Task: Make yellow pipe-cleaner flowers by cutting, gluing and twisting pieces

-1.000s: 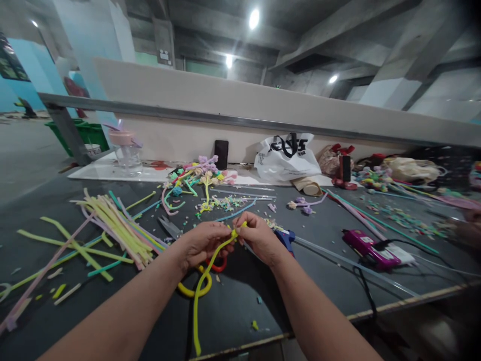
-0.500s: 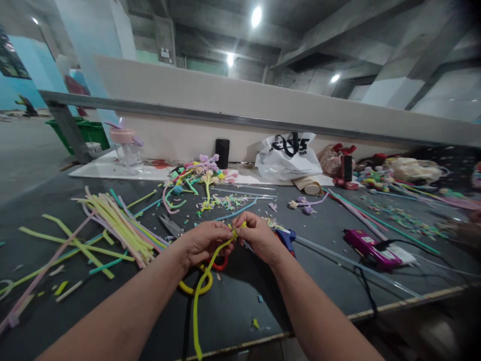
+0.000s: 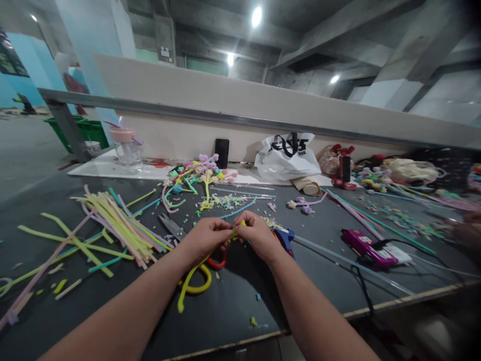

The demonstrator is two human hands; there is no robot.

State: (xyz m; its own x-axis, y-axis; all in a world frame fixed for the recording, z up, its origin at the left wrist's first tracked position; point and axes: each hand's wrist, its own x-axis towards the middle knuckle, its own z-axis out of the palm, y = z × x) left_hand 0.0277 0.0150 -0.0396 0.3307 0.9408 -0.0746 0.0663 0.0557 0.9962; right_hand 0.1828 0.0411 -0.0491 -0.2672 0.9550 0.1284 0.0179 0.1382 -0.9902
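Note:
My left hand (image 3: 210, 238) and my right hand (image 3: 257, 234) meet over the middle of the dark table. Both pinch a yellow fuzzy stem (image 3: 191, 276), whose loose end hangs down and to the left below my left hand. A small bunched part of it shows between my fingertips. Beneath my left forearm and hand lie scissors (image 3: 201, 290) with yellow and red handles, their blades poking out at the upper left. Just right of my right hand rests a blue glue gun (image 3: 285, 238), partly hidden.
A pile of pastel stems (image 3: 120, 225) lies at the left. Behind my hands are fuzzy flowers (image 3: 205, 165), a phone (image 3: 222, 153) and a white bag (image 3: 287, 158). A magenta power strip (image 3: 370, 248) sits right; a co-worker's blurred hand (image 3: 468, 230) is at the far right edge.
The loose end of the yellow stem has swung up and to the left, and less of it hangs down. My left hand's fingers have closed in more.

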